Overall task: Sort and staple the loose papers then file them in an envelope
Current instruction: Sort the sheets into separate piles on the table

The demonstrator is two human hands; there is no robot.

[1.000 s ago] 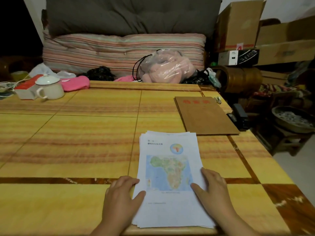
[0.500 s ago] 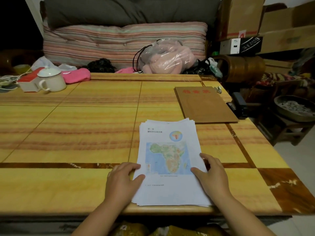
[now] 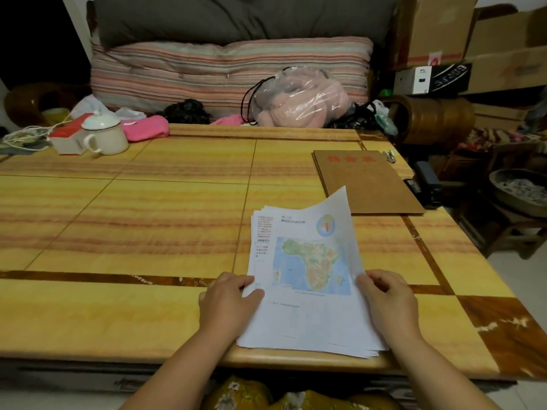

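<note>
A stack of loose white papers lies at the table's near edge. Its top sheet shows a coloured map of Africa. My right hand pinches this sheet's right edge, and the far right corner curls up off the stack. My left hand rests flat on the stack's left edge, fingers spread. A brown envelope with red characters lies flat further back on the right. Beside its right edge sits a black stapler.
The yellow wooden table carries a white lidded mug and a red-and-white box at the far left. A small metal clip lies past the envelope. Bags, cushions and cardboard boxes crowd behind the table.
My right hand has closed on the top sheet's right edge and raised it, shifting it right and uncovering text on the sheet below. My left hand stays on the stack.
</note>
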